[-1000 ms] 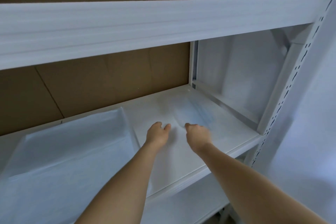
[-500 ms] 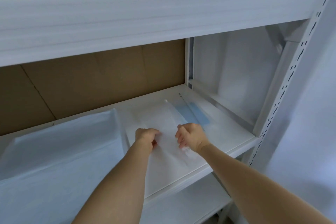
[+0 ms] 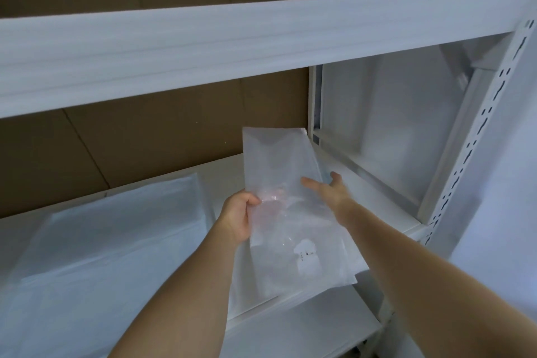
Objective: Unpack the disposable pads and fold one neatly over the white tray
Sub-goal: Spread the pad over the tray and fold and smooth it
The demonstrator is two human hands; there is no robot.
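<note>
A clear plastic pack of white disposable pads (image 3: 279, 171) is lifted off the white shelf (image 3: 386, 212) and tilted up towards me. My left hand (image 3: 238, 216) grips its left edge, fingers curled round the plastic. My right hand (image 3: 328, 187) reaches past the pack's right edge with its fingers spread and straight; part of it shows through the plastic. A white tray (image 3: 37, 229) covered by a spread white pad (image 3: 116, 227) lies on the shelf to the left.
An upper shelf beam (image 3: 261, 46) crosses the view above my hands. Brown cardboard (image 3: 130, 148) backs the shelf. A perforated white upright (image 3: 479, 131) stands at the right, and a lower shelf (image 3: 305, 325) shows below.
Both hands took hold of the pack lying flat on the shelf and raised it. The left hand still grips it; the right hand has let go and opened.
</note>
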